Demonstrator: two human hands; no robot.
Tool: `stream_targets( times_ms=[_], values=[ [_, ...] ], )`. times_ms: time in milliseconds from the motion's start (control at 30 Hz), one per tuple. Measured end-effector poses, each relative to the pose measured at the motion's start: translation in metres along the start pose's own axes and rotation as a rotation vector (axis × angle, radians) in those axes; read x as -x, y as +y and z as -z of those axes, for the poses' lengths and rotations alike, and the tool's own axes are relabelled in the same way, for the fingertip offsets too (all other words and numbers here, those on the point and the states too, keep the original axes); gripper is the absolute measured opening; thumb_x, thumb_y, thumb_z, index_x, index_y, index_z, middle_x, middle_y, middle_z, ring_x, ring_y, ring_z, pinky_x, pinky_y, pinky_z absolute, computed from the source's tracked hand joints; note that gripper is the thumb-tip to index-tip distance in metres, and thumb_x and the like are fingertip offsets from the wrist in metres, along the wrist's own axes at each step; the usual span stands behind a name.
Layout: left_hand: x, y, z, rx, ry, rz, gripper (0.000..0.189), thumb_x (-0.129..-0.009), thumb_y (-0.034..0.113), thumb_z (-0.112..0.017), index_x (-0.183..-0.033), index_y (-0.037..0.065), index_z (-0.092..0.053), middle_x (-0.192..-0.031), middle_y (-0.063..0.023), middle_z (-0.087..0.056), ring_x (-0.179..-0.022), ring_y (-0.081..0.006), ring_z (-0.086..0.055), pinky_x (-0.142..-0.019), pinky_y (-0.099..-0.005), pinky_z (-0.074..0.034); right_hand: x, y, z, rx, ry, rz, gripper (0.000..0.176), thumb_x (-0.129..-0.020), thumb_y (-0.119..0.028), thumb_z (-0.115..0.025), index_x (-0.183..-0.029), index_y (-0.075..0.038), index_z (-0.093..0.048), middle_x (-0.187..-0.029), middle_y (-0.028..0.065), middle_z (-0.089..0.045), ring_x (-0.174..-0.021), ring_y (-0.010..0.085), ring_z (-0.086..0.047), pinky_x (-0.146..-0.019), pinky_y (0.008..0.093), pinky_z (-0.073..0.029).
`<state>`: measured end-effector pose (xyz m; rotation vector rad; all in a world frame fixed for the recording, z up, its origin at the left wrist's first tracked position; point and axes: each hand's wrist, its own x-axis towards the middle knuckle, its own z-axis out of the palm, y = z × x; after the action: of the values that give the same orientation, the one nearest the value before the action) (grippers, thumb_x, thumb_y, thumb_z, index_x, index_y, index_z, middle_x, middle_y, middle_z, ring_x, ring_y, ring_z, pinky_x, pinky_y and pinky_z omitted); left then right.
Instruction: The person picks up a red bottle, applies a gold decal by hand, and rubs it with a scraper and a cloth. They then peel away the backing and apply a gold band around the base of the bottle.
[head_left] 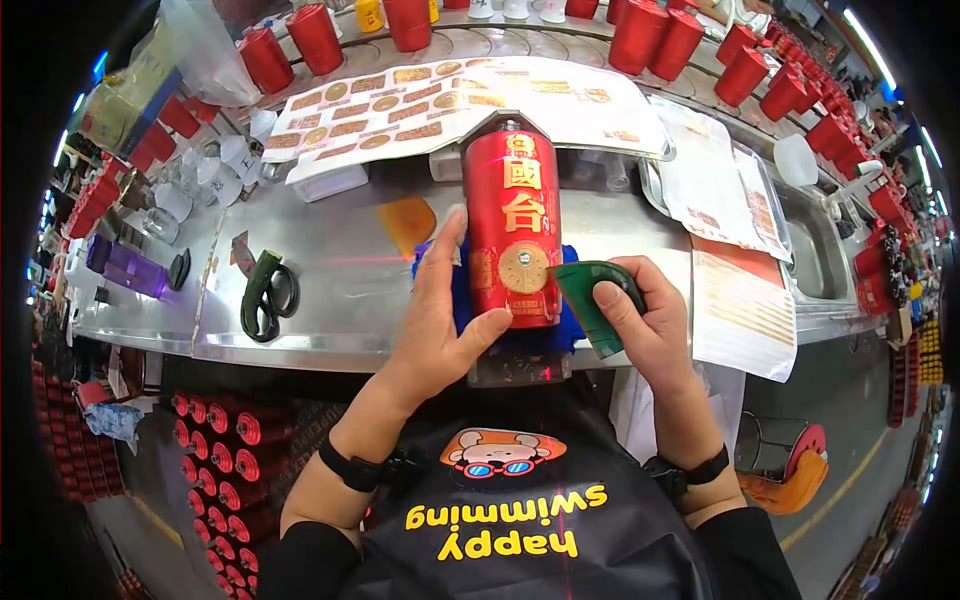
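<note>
Head view, fingers first: what do they grip?

Left hand (440, 320) is wrapped round the red bottle (512, 230), thumb across its lower front. Right hand (650, 320) is closed on a green scraper (590, 300), its edge against the bottle's side.

What surrounds them?

A blue cloth (570, 330) lies under the bottle on the steel counter (330, 260). An orange scrap (408, 222) is just beside the left fingertips, scissors (265, 295) farther left, label sheets (400, 100) beyond. Nothing blocks the bottle.

And the bottle itself?

Glossy red, with gold characters and a round gold seal, lying at the counter's near edge with its cap pointing away.
</note>
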<state>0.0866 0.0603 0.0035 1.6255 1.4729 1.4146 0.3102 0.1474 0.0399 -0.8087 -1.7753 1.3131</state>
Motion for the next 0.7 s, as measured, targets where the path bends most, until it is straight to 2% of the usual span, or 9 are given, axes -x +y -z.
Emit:
stream_targets(
  times_ms=[33,133,233,333,433,700],
  values=[
    [-0.001,0.001,0.000,-0.063,-0.014,0.000,0.085,-0.092,0.039,-0.062,-0.151,-0.002,-0.016,-0.154,-0.0227,-0.025,-0.143,-0.0330,-0.024,-0.116,-0.0405,-0.017,0.000,0.001,0.000,0.008,0.001,-0.003,0.020,-0.095,-0.018,-0.063,-0.103,0.000,-0.061,-0.077,0.0006,-0.063,-0.069,0.0050,-0.056,-0.061,0.0214,-0.046],
    [-0.003,-0.001,0.001,0.162,-0.006,0.087,0.083,-0.094,0.038,-0.061,-0.150,-0.003,-0.016,-0.154,-0.0214,-0.025,-0.143,-0.0311,-0.024,-0.116,-0.0392,-0.017,0.000,0.003,0.003,0.022,0.019,-0.006,0.021,-0.095,-0.018,-0.063,-0.103,0.001,-0.061,-0.078,0.0010,-0.064,-0.070,0.0053,-0.056,-0.061,0.0217,-0.046],
    [-0.006,-0.002,0.004,0.207,-0.011,0.091,0.083,-0.094,0.037,-0.061,-0.150,-0.004,-0.017,-0.154,-0.0216,-0.025,-0.143,-0.0305,-0.024,-0.116,-0.0389,-0.017,0.002,0.006,0.002,0.012,0.039,-0.009,0.021,-0.095,-0.018,-0.063,-0.103,0.001,-0.061,-0.079,0.0013,-0.064,-0.070,0.0055,-0.056,-0.062,0.0218,-0.046],
    [-0.004,-0.003,0.001,0.221,-0.006,0.098,0.083,-0.094,0.037,-0.061,-0.150,-0.004,-0.016,-0.154,-0.0218,-0.025,-0.143,-0.0300,-0.024,-0.117,-0.0384,-0.016,0.003,0.009,0.003,-0.009,0.037,-0.019,0.021,-0.095,-0.018,-0.063,-0.104,0.001,-0.061,-0.079,0.0015,-0.064,-0.071,0.0055,-0.056,-0.062,0.0218,-0.046],
    [-0.006,-0.001,-0.002,0.085,-0.029,0.040,0.083,-0.095,0.037,-0.060,-0.150,-0.004,-0.015,-0.154,-0.0218,-0.023,-0.144,-0.0290,-0.022,-0.117,-0.0379,-0.016,0.003,0.009,0.003,-0.022,0.033,-0.023,0.021,-0.095,-0.018,-0.063,-0.104,0.001,-0.061,-0.079,0.0014,-0.064,-0.070,0.0056,-0.056,-0.063,0.0217,-0.046],
    [-0.011,0.000,0.005,0.274,-0.062,0.099,0.086,-0.093,0.038,-0.062,-0.150,-0.005,-0.015,-0.154,-0.0214,-0.023,-0.145,-0.0300,-0.019,-0.117,-0.0391,-0.015,0.005,0.010,0.004,-0.032,0.022,-0.018,0.021,-0.095,-0.018,-0.063,-0.104,0.001,-0.061,-0.079,0.0015,-0.064,-0.070,0.0056,-0.057,-0.063,0.0217,-0.047]
  ],
)
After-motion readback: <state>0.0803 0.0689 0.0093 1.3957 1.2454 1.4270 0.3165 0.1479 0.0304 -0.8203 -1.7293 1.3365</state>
